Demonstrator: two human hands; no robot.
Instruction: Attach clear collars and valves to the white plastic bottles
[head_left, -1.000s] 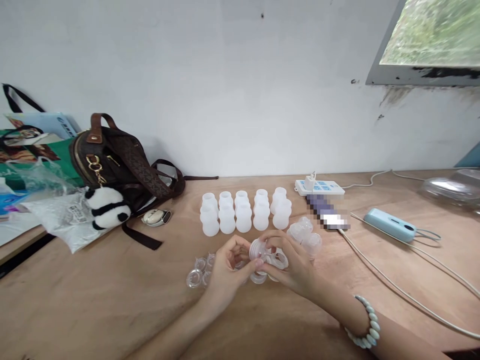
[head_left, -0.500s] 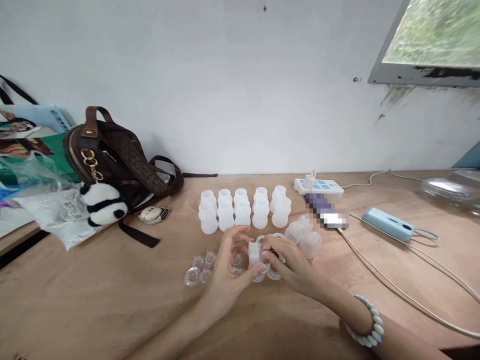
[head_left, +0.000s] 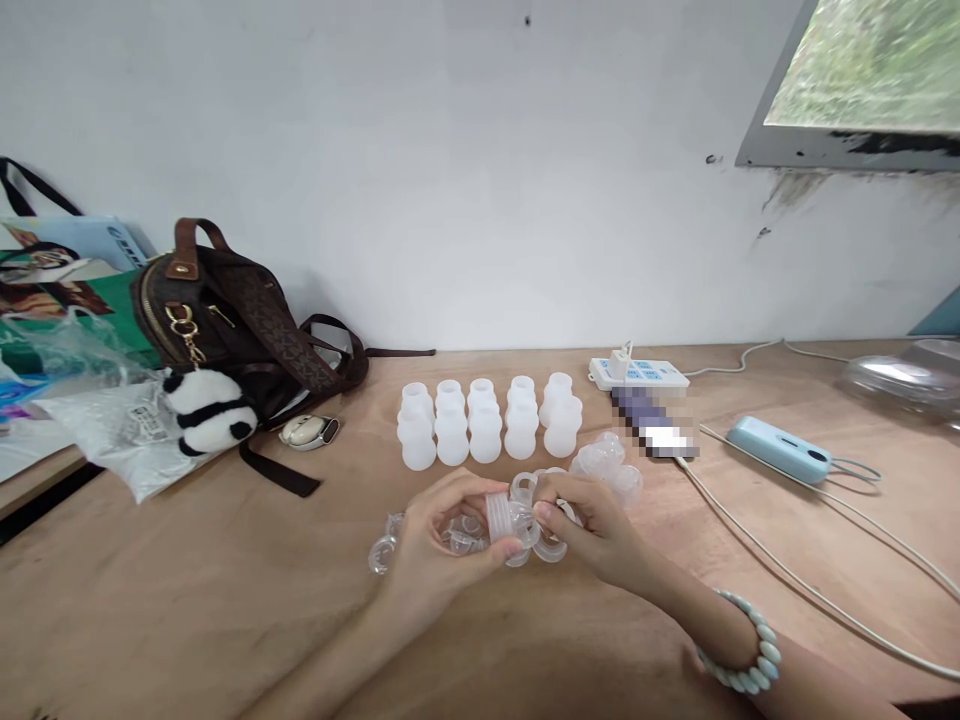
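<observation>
My left hand (head_left: pixel 442 530) is closed round a translucent ribbed screw ring (head_left: pixel 499 516), gripped between thumb and fingers with its open side turned sideways. From the ring's right side protrudes a clear, soft teat (head_left: pixel 523 520), and the fingertips of my right hand (head_left: pixel 589 522) pinch its end. Under and behind the hands lie more loose rings (head_left: pixel 552 550) on the wooden table. Several clear teats (head_left: pixel 382 553) lie by my left hand, partly covered by it. Translucent domed caps (head_left: pixel 600 457) are heaped just past my right hand.
Several frosted white bottles (head_left: pixel 486 434) stand in rows behind the hands. To the left are a brown backpack (head_left: pixel 247 320), a panda plush (head_left: pixel 210 410) and a watch-like gadget (head_left: pixel 309 431). A power strip (head_left: pixel 649 374), a phone (head_left: pixel 649 420) and a light-blue device (head_left: pixel 780 449) with cables occupy the right.
The ring in my left hand has shifted slightly left, and the teat now shows between it and my right hand. My right hand has moved a little to the right.
</observation>
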